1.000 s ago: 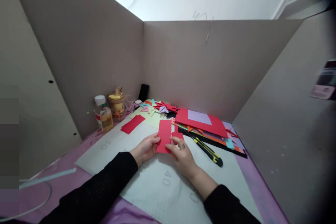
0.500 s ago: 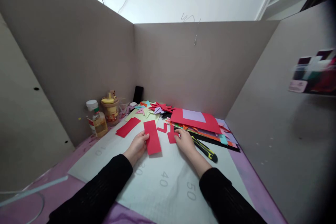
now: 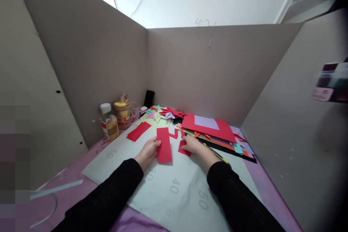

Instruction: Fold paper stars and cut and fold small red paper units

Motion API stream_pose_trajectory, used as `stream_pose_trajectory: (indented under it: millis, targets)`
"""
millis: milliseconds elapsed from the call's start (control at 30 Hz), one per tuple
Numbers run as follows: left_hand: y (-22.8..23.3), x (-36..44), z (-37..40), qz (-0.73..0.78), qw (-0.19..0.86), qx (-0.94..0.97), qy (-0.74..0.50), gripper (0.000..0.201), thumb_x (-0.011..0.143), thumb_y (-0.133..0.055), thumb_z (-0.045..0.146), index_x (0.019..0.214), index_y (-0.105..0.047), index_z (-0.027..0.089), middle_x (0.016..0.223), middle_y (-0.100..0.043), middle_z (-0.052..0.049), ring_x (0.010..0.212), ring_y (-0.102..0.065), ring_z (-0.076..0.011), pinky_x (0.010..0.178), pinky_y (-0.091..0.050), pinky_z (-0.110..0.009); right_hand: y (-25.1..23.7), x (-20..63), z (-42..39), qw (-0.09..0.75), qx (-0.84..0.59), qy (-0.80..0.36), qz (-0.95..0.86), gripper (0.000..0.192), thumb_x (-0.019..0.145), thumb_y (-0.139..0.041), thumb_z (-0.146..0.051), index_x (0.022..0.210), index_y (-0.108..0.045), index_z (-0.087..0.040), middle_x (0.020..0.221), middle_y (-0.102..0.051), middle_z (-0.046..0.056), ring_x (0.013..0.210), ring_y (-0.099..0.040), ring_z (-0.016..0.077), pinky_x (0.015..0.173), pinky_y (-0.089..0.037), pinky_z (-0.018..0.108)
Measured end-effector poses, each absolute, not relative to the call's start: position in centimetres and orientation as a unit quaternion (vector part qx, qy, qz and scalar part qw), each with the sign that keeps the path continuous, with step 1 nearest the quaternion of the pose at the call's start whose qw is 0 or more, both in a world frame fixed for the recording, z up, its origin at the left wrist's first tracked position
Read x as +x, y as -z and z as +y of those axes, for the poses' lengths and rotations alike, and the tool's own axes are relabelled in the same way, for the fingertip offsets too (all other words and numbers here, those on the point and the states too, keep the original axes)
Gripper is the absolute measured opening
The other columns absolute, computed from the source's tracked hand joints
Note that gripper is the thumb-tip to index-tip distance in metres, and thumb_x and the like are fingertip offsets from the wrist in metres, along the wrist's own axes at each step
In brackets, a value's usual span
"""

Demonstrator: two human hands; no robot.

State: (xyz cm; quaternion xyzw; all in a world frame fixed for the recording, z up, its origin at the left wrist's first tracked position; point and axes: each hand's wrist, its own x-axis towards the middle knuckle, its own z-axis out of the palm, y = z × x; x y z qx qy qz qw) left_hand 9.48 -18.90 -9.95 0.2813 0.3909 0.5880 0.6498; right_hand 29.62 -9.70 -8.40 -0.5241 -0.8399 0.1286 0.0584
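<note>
My left hand point(image 3: 149, 152) pinches the left edge of a red paper rectangle point(image 3: 164, 146) between thumb and fingers. To its right, my right hand point(image 3: 193, 144) has its fingers closed on a small red paper piece point(image 3: 186, 149); its fingertips partly cover the piece. A narrow, angular red paper scrap point(image 3: 174, 134) lies between the two hands. Left of the held rectangle rests another red paper strip point(image 3: 138, 131), seemingly more than one layer. Beneath my right wrist is a yellow-and-black utility knife point(image 3: 217, 154), mostly hidden by the arm.
A white numbered mat point(image 3: 187, 203) covers the pink tabletop. Folded paper stars point(image 3: 170, 113) and a stack topped by red paper point(image 3: 187, 121) lie at the back. A bottle point(image 3: 110, 127), a cup point(image 3: 123, 116) and a black phone point(image 3: 149, 98) stand back left. Grey panels enclose the table.
The whole view has shifted, so everything sits farther right. My right hand has drawn slightly nearer with the small red piece, and its wrist now covers more of the knife. The left hand's hold is unchanged.
</note>
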Motion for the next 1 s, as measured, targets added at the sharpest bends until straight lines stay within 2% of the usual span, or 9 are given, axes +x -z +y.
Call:
stream_pose_trajectory:
  millis: [33,133,200,300,433,567,767,900,1000]
  targets:
    - [10.0,9.5,-18.8,0.396,0.644,0.285,-0.59,0.024,0.078,-0.054,0.004,0.099,-0.062,0.012,0.087,-0.072,-0.011,0.074,-0.069,-0.0192,0.067,-0.054,-0.028,8.1,29.7,-10.1,0.06,-0.513,-0.132,-0.846,0.016,0.067,-0.064,-0.015,0.082,-0.067,-0.016,0.093,-0.065,0.011,0.087,-0.058,0.0232,0.07,-0.041,0.027]
    - [10.0,9.6,-18.7,0.391,0.621,0.302,-0.608,0.022,0.08,-0.056,0.01,0.1,-0.062,0.013,0.09,-0.072,-0.011,0.077,-0.069,-0.0208,0.069,-0.054,-0.03,7.1,29.2,-11.8,0.096,-0.443,-0.154,-0.878,0.033,0.069,-0.048,0.001,0.087,-0.067,-0.019,0.095,-0.066,0.005,0.088,-0.059,0.0174,0.075,-0.041,0.023]
    - [9.9,9.9,-18.8,0.356,0.619,0.323,-0.621,0.023,0.08,-0.06,0.016,0.103,-0.062,0.013,0.094,-0.072,-0.011,0.083,-0.069,-0.022,0.074,-0.053,-0.031,6.8,28.3,-13.1,0.179,-0.373,-0.167,-0.895,0.039,0.07,-0.045,0.002,0.094,-0.066,-0.019,0.095,-0.066,0.005,0.087,-0.059,0.0169,0.077,-0.041,0.024]
    - [9.8,10.2,-19.1,0.297,0.635,0.353,-0.62,0.031,0.078,-0.066,0.022,0.107,-0.061,0.014,0.101,-0.07,-0.012,0.09,-0.067,-0.0232,0.079,-0.051,-0.032,7.2,26.6,-15.0,0.245,-0.351,-0.165,-0.889,0.041,0.071,-0.047,-0.001,0.104,-0.062,-0.021,0.093,-0.066,0.004,0.085,-0.058,0.0174,0.076,-0.042,0.025]
    - [10.3,10.5,-19.3,0.3,0.632,0.391,-0.599,0.043,0.07,-0.075,0.023,0.109,-0.06,0.015,0.102,-0.07,-0.012,0.091,-0.066,-0.0242,0.078,-0.05,-0.031,9.1,25.0,-16.3,0.338,-0.36,-0.179,-0.851,0.026,0.074,-0.046,-0.005,0.09,-0.061,-0.02,0.085,-0.063,0.004,0.083,-0.056,0.0184,0.075,-0.043,0.027]
    - [10.6,10.5,-19.1,0.341,0.576,0.423,-0.611,0.045,0.065,-0.078,0.023,0.105,-0.061,0.013,0.099,-0.07,-0.012,0.089,-0.065,-0.0249,0.078,-0.049,-0.033,10.5,24.7,-16.4,0.473,-0.409,-0.223,-0.748,0.033,0.071,-0.053,-0.012,0.103,-0.057,-0.018,0.104,-0.058,0.009,0.084,-0.055,0.019,0.077,-0.045,0.031]
    - [10.0,9.2,-18.7,0.428,0.409,0.554,-0.586,0.034,0.074,-0.068,0.027,0.106,-0.065,0.017,0.101,-0.068,-0.009,0.088,-0.062,-0.0215,0.078,-0.047,-0.03,11.5,25.3,-15.1,0.448,-0.43,-0.37,-0.692,0.013,0.073,-0.052,-0.027,0.071,-0.061,-0.018,0.066,-0.061,0.001,0.062,-0.053,0.0164,0.061,-0.042,0.027]
    - [10.2,7.9,-18.4,0.541,0.224,0.628,-0.512,0.017,0.074,-0.066,0.024,0.089,-0.073,0.021,0.078,-0.066,-0.005,0.07,-0.056,-0.0179,0.069,-0.043,-0.028,12.5,25.7,-14.3,0.444,-0.443,-0.381,-0.679,0.017,0.072,-0.053,-0.028,0.077,-0.064,-0.017,0.071,-0.066,0.001,0.064,-0.055,0.0161,0.063,-0.043,0.026]
    - [10.5,7.6,-18.4,0.545,0.204,0.666,-0.466,0.011,0.076,-0.063,0.025,0.074,-0.073,0.021,0.07,-0.064,-0.004,0.067,-0.055,-0.0177,0.066,-0.04,-0.027,12.9,25.8,-14.2,0.423,-0.45,-0.371,-0.693,0.022,0.072,-0.053,-0.028,0.085,-0.066,-0.016,0.077,-0.067,0.003,0.064,-0.056,0.0159,0.063,-0.044,0.027]
